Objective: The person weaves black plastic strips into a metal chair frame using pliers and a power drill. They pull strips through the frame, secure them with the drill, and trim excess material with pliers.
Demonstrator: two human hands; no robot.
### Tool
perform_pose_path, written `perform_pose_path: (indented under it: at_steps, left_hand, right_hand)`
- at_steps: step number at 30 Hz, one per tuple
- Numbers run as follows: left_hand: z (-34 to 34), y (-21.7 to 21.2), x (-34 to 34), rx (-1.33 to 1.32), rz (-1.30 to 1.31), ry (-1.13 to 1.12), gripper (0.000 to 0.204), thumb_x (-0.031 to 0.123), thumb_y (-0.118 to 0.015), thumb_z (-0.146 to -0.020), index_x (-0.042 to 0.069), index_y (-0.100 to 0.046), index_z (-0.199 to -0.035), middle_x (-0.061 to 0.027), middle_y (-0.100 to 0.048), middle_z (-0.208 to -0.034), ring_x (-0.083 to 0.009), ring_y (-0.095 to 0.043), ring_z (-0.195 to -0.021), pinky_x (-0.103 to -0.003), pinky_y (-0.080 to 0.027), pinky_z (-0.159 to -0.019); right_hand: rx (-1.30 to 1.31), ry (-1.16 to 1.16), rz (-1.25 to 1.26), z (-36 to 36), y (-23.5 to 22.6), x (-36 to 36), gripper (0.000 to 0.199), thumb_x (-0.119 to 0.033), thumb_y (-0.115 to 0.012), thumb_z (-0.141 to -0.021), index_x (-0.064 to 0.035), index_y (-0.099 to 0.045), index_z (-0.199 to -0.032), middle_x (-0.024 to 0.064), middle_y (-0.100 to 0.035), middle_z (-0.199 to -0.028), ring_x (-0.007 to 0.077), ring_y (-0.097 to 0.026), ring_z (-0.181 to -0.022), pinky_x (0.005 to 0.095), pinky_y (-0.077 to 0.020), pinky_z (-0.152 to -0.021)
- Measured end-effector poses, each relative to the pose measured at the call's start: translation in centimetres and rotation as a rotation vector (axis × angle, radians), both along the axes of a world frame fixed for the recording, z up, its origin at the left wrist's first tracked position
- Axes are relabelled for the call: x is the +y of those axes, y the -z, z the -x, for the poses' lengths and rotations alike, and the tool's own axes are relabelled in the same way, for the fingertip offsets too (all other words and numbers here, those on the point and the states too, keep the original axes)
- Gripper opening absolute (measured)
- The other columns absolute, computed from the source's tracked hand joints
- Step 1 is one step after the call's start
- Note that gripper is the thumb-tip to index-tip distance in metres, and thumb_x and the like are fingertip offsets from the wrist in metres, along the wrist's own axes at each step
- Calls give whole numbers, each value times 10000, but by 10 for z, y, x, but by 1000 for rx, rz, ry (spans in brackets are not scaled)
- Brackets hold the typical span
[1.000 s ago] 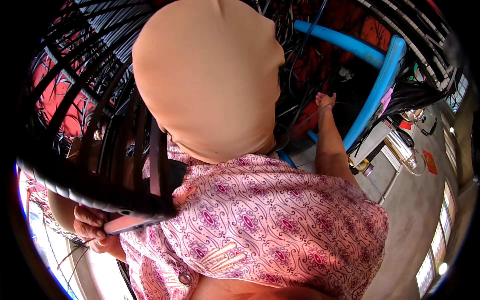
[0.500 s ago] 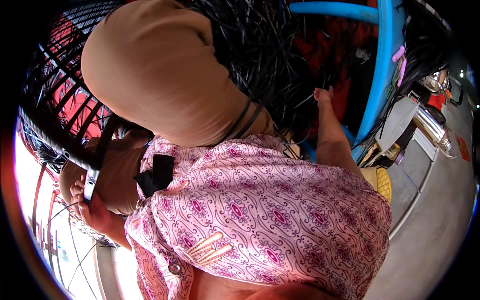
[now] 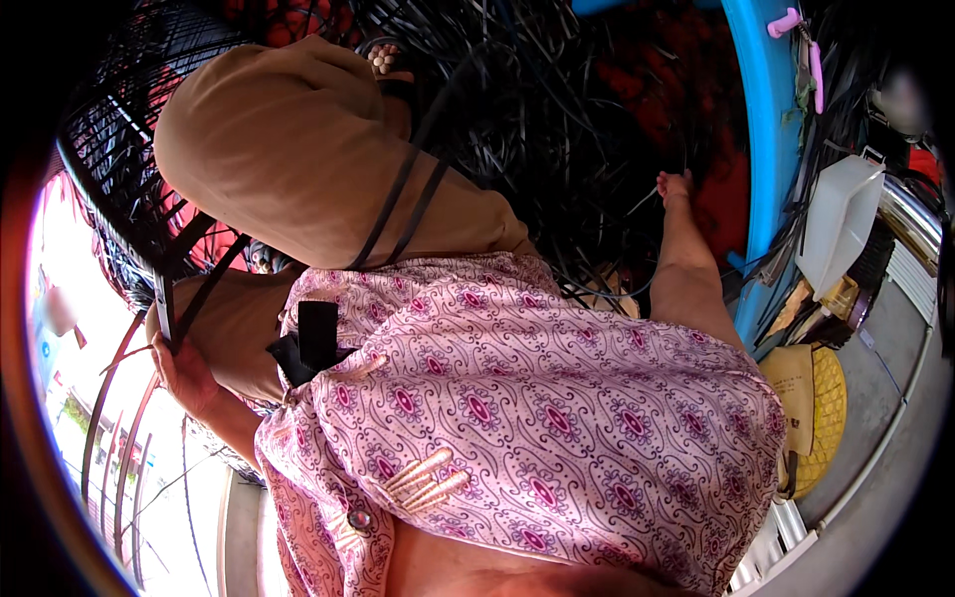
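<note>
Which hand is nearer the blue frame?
Right. The right hand is left of the blue frame, apart from it in the picture; the left hand is much farther left.

no words, numbers or signs could be read, though a few small dark marks, perhaps print, too tiny to make out, stood on the tan sheet [image 3: 785, 390] at right.

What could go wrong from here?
1. The thin strand at the right hand may snag in the tangled black strips.
2. The black bands across the trouser leg could catch if the person shifts.
3. The dark woven frame might tip if the left hand slips off its end.
</note>
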State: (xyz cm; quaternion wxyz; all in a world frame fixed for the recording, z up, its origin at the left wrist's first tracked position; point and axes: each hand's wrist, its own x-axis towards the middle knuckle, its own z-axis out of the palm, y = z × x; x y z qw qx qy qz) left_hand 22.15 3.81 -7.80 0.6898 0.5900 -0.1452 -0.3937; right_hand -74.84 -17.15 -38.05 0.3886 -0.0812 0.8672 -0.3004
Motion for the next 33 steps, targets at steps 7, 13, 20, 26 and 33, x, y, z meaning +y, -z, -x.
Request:
perform_pose_path:
  at_steps: [7,13,20,26,33]
  left_hand:
    - [-24,16,-11,-30,24,25,335,200,-619,-988,-33,-628,-1229,-161,-632,-1280,-275,-574,-1229,-413,-413,-1092]
    - [-58,61,31,-321,-65,-110,230,113,-604,-987,-20,-649,-1169,-91,-648,-1180,-195,-612,-1115,-321,-468,-984]
    - [33,-11,-45,-166,107,-175,31,48,-677,-919,66,-701,-927,-31,-718,-917,-111,-652,-862,-258,-491,-839]
    - [57,-32,-47,-186,45,-161,71,46,-692,-903,46,-693,-832,-28,-711,-841,-85,-623,-784,-225,-463,-782]
    - [65,-43,-49,-212,26,-129,57,73,-706,-889,39,-714,-844,11,-683,-804,-56,-574,-759,-226,-425,-764]
  right_hand:
    - [2,15,61,-40,11,-5,653,40,-571,-859,-113,-343,-1451,105,-661,-825,175,-628,-615,281,-511,-480]
    - [-27,-113,140,-40,39,8,103,-178,-597,-844,-101,-594,-775,81,-485,-489,213,-461,-340,344,-341,-296]
    - [-40,66,48,-74,69,-1,133,-18,-480,-899,-114,-532,-975,96,-603,-686,211,-559,-481,323,-410,-365]
    - [-48,-159,22,-114,50,-29,85,-85,-453,-954,-127,-527,-954,79,-634,-710,204,-576,-512,338,-444,-421]
    - [-129,-205,-66,-125,19,-27,137,-145,-440,-984,-99,-569,-969,94,-662,-765,239,-620,-583,390,-497,-497]
